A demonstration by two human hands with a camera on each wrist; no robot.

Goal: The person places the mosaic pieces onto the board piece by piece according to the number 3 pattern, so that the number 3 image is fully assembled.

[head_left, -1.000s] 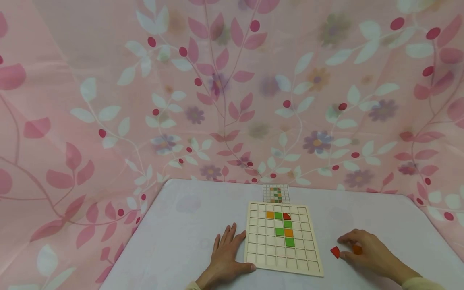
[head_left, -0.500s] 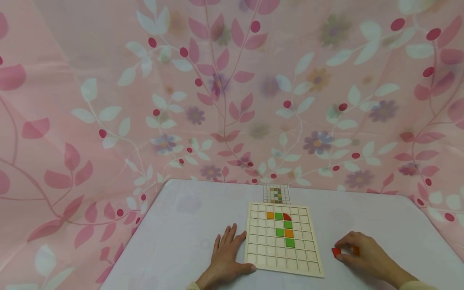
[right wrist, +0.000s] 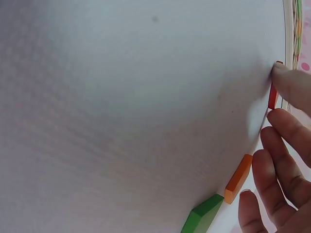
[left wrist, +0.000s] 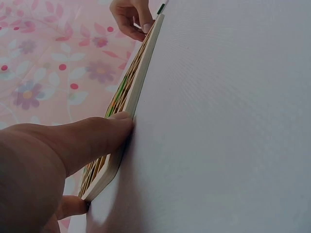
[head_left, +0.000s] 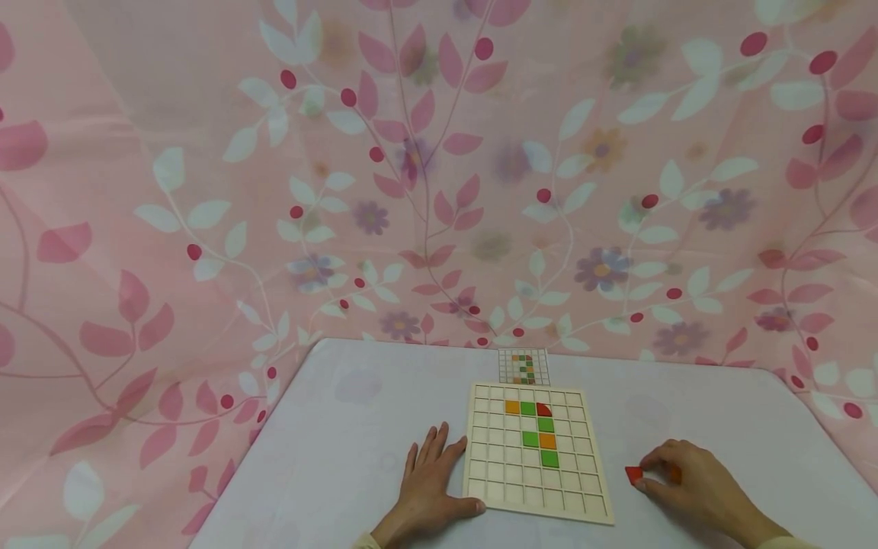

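Lower right of head view: my right hand [head_left: 693, 482] pinches red tile [head_left: 634, 474] | left hand [head_left: 430, 488] flat, bracing grid board [head_left: 536, 503] | risk: thin tile may slip from fingertips

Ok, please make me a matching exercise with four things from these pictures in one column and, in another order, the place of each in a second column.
Things:
1. left hand
2. right hand
3. small pattern card
4. red piece on the board

Places:
A. behind the far edge of the grid board
B. flat on the table, thumb against the board's left near corner
C. in the second row, right of a green tile
D. right of the board, fingers on a loose red piece

Pairs: 1-B, 2-D, 3-A, 4-C
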